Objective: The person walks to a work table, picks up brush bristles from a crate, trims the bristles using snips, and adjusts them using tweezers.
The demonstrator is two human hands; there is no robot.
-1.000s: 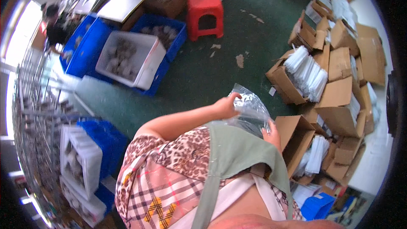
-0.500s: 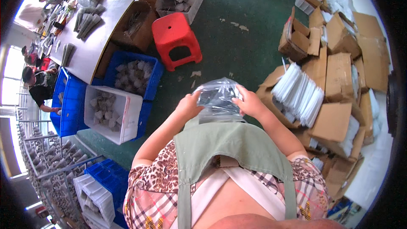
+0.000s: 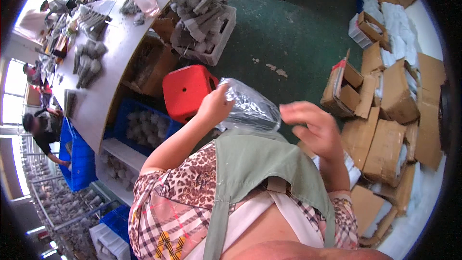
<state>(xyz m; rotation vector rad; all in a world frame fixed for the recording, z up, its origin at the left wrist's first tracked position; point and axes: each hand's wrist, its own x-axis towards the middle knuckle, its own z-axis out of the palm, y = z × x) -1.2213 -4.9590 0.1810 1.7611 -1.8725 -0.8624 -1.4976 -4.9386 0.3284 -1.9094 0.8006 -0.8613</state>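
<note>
A clear plastic bag [image 3: 252, 106] hangs in front of my apron, crinkled and shiny. My left hand [image 3: 215, 105] is closed on its upper left edge, with the thumb and fingers pinching the film. What lies inside the bag, if anything, I cannot make out. Just past the bag's right edge is my right hand [image 3: 313, 124], a little blurred. Its fingers are apart and it appears to hold nothing, with the fingertips near the film.
A red plastic stool [image 3: 185, 91] stands beyond my left hand. Left of it are a white-topped table [image 3: 108, 43] with grey bundles, a white crate [image 3: 211, 58] heaped with more, and blue bins [image 3: 79, 159]. Cardboard boxes [image 3: 385, 149] crowd the right. A person [image 3: 45, 127] works at far left.
My right hand has come off the bag and moved right. My left hand keeps its hold. The bag now slants down to the right, and the whole view has shifted.
</note>
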